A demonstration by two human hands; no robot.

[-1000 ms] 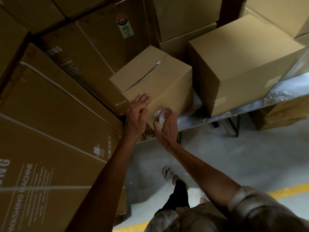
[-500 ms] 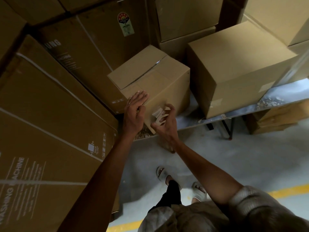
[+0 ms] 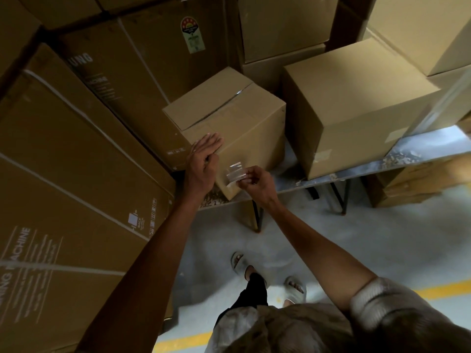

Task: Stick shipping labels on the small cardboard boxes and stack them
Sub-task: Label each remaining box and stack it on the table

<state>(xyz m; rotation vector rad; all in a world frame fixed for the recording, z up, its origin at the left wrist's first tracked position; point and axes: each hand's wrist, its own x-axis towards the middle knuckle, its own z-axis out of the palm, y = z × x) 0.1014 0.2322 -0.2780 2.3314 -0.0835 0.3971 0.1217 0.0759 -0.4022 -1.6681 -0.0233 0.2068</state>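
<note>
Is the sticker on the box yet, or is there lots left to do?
Not yet. The right hand pinches a small clear shiny label just off the small brown cardboard box; the left hand rests flat on its near edge. The bigger box beside it shows no label I can see. Nothing looks stacked by this person yet.

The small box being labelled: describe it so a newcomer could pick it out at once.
On the grey metal shelf, just right of the tall washing-machine cartons, sits the small brown cardboard box. The left hand rests on its near top edge. Unlike the bigger plain box to its right, its top flaps gape slightly.
</note>
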